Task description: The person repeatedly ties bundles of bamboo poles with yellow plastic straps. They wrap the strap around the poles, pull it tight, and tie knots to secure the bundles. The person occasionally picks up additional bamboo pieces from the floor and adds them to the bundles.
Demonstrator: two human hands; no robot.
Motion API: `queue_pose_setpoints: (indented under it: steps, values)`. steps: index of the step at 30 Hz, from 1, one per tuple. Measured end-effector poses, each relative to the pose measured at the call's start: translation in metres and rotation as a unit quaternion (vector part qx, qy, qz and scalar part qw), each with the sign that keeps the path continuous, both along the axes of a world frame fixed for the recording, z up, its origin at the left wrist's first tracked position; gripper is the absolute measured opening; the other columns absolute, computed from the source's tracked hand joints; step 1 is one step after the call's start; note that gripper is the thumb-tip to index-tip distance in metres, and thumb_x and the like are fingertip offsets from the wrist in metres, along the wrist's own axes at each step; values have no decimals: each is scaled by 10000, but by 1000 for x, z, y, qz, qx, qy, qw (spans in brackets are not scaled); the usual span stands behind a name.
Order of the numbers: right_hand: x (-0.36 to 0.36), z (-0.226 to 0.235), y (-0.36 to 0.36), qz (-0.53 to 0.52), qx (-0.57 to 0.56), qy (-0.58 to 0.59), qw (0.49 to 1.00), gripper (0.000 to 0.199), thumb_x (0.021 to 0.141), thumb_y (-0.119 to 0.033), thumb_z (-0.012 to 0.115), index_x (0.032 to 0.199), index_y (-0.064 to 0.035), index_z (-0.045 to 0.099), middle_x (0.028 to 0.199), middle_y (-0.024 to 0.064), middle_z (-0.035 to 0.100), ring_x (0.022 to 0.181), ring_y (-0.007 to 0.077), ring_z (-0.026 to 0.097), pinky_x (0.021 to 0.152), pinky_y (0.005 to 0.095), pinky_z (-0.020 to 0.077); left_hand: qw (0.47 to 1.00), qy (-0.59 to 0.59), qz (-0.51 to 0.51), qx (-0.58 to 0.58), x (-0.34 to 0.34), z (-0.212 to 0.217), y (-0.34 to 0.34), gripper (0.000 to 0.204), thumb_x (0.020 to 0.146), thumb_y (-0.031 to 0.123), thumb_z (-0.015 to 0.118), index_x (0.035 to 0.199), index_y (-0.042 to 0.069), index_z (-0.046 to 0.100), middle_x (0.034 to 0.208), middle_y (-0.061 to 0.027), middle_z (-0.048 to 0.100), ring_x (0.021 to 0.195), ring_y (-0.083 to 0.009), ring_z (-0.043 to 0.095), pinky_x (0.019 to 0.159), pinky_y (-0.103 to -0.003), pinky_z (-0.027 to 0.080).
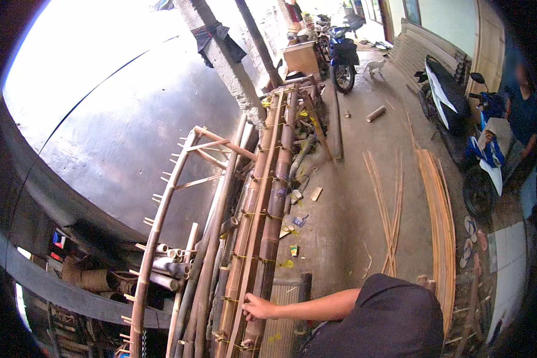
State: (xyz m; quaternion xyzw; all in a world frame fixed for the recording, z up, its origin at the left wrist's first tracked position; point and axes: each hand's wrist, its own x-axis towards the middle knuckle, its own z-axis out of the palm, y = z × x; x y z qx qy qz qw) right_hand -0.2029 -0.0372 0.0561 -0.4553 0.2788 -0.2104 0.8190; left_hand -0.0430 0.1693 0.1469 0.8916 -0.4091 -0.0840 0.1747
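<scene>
My right hand [258,307] reaches in from the right, its fingers curled down onto a long assembly of bamboo poles. A split bamboo slat [255,238] runs along the middle, and the fingertips rest at it. What they pinch, if anything, is hidden. Beside the slat lies a dark brown bamboo pole [277,206]. Yellow ties [262,260] and short pegs cross the poles at intervals. My left hand is not seen; a small pinkish patch lower on the poles is too unclear to name.
A bamboo frame with pegs [151,230] leans at left by a grey wall [107,155]. Bamboo strips [435,221] lie on the concrete floor [340,238] at right. Motorcycles [343,56] stand at the back and right, near a white cat [376,65]. Another person [525,113] is at far right.
</scene>
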Motion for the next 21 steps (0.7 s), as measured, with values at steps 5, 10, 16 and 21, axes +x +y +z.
queue_pose_setpoints:
  steps: [5,10,16,21]
  values:
    - [-20,-27,-34,111,-302,63,945,338,977,-321,516,1107,-10,541,839,97,630,716,174,658,645,337,530,998,-30,-40,26,20,11,-42,364,1007,281,441,1161,-16,584,1042,-191,630,957,-320,584,843,-395,463]
    - [-93,-61,-55,65,-344,189,918,392,949,-391,533,1056,-19,597,939,158,662,871,262,666,759,409,510,993,-55,-96,46,40,14,-83,352,998,264,461,1166,-20,584,1029,-202,640,931,-341,602,816,-400,476]
    - [-222,-152,-38,-112,-273,384,875,394,908,-408,563,1078,-57,624,1056,186,663,1008,358,625,839,451,482,970,-92,-216,58,54,12,-165,340,988,244,485,1172,-25,583,1014,-215,652,900,-366,623,783,-405,492]
    - [-308,-176,4,-250,-119,435,857,328,880,-341,596,1025,-52,647,998,163,682,934,311,655,800,420,503,910,-146,-387,32,35,8,-254,333,979,228,505,1177,-29,583,1001,-226,662,874,-386,640,756,-410,506]
